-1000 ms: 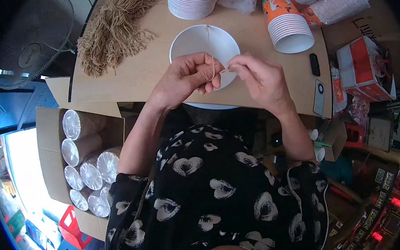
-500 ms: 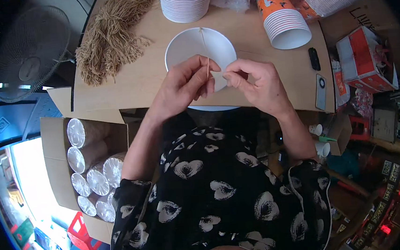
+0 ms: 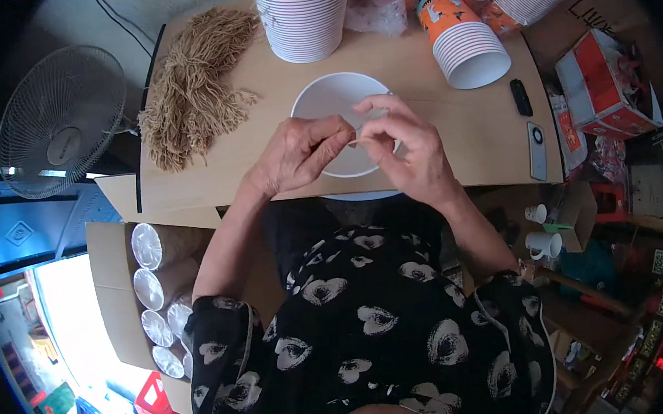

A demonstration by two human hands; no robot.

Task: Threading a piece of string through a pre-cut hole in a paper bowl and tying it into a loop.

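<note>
A white paper bucket (image 3: 330,94) stands at the table's near edge, its open mouth toward me. Over it my two hands meet. The left hand (image 3: 300,153) is closed, pinching a thin light string (image 3: 357,140) whose short end shows between the hands. On the other side my right hand (image 3: 408,146) has its thumb and fingertips curled at that same string, with the other fingers raised. Fingers hide most of the string. A bundle of tan cords (image 3: 198,89) lies at the left of the table.
Stacked paper buckets (image 3: 306,30) stand behind; another stack (image 3: 475,55) lies on its side. A phone (image 3: 537,152) and a small black object (image 3: 521,97) are at the right edge. An open carton (image 3: 120,294) with wrapped stacks and a fan (image 3: 60,127) are at left.
The string stretched from the bucket's far rim to my left hand no longer shows. My hands have come together, the right one reaching to the left one's fingertips. The view has shifted slightly.
</note>
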